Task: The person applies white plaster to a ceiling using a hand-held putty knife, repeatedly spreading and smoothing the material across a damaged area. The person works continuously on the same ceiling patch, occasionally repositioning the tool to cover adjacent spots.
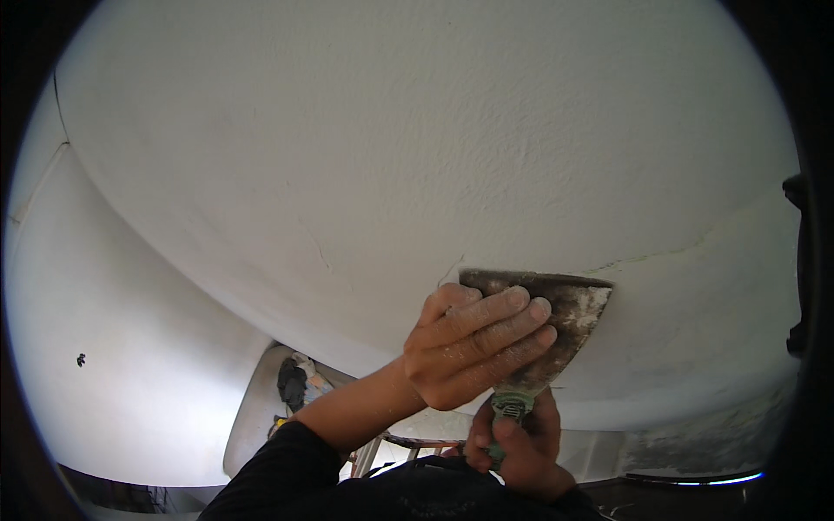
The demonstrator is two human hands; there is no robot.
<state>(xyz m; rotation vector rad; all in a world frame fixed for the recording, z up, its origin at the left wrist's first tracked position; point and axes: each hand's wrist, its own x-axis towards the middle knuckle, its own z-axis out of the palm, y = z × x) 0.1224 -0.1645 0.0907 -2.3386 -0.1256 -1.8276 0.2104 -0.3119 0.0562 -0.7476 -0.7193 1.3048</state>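
Note:
A wide putty knife [575,323] has its dark metal blade, smeared with white filler, against a large white plastered surface [417,156]. My right hand [530,460] is closed around the knife's green handle, close to the lower edge of the view. Dusted with white powder, my left hand [469,352] lies across the blade with its fingers stretched out flat on the metal. Its thumb does not show clearly. A thin crack or ridge [651,257] runs to the right from near the blade's right corner.
A white wall [130,347] with a small dark hole [81,359] stands at the left. Behind my left forearm are a dark bundle [292,384] and part of a ladder [367,455]. A dark object [794,260] juts in at the right rim.

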